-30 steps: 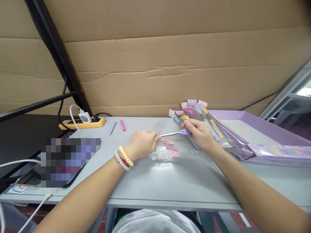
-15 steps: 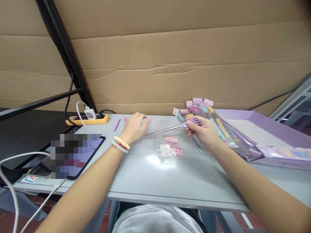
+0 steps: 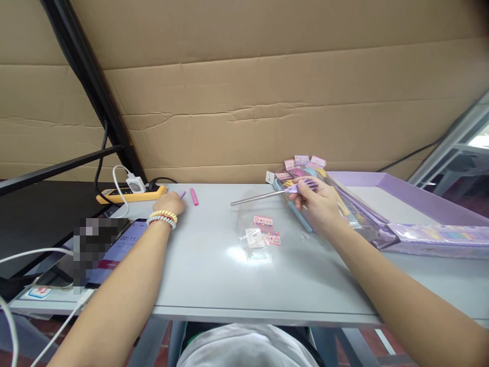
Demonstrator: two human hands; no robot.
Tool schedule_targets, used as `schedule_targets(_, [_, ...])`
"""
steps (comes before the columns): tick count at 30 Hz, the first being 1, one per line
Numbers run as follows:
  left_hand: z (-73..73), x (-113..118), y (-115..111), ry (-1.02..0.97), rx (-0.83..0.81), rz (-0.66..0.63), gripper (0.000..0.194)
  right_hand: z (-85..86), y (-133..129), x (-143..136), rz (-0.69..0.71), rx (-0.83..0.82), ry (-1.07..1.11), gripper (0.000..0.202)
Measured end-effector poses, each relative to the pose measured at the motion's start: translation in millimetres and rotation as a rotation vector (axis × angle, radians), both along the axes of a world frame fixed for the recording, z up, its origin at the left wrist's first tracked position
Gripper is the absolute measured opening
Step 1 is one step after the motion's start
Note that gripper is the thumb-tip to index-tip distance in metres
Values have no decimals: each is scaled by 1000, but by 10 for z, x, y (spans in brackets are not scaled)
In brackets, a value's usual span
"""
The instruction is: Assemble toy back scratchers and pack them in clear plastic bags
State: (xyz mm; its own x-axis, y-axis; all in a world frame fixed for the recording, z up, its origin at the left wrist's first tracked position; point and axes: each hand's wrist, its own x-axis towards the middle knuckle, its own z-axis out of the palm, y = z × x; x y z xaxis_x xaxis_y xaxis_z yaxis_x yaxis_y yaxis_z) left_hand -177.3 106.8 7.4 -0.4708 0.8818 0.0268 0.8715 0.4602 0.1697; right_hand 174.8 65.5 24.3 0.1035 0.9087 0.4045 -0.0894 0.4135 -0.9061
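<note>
My right hand (image 3: pixel 315 201) is closed around the purple claw-shaped head of a back scratcher (image 3: pixel 263 196). Its bare metal rod points left over the table. At the table's far left, my left hand (image 3: pixel 169 203) is curled over a small purple tube (image 3: pixel 182 194), and only the tube's tip shows. Close by on its right lies a pink tube (image 3: pixel 194 197). In the middle of the table is a clear plastic bag (image 3: pixel 248 250) with pink labels (image 3: pixel 263 221) on it. Bagged scratchers (image 3: pixel 303 216) in several colours lie beyond my right hand.
A shallow purple box (image 3: pixel 355 178) takes up the right side. Left are a yellow power strip (image 3: pixel 153 193) with a white charger (image 3: pixel 135 183), and a phone or tablet (image 3: pixel 110 262) with white cables. Cardboard (image 3: pixel 229 86) stands behind the table.
My left hand has moved left from the middle of the table onto the purple tube, uncovering the pink tube. My right hand still holds the back scratcher; the view has shifted slightly.
</note>
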Motion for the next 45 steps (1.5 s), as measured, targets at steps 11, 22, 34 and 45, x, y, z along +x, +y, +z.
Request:
schedule_targets(11, [-28,505,-113,78,350,-776,25,-5,29,-25,-65,20,117,39])
schedule_targets(22, [-45,589,-180,42,327,-864,23,-23,63,16,-132,25,105,36])
schedule_targets(34, [-3,661,-263,-24,347,-982,33,-33,67,11,-99,-10,67,38])
schedule_targets(45, [111,777,-398,-105,289,-911,39,10,56,51,13,-100,87,36])
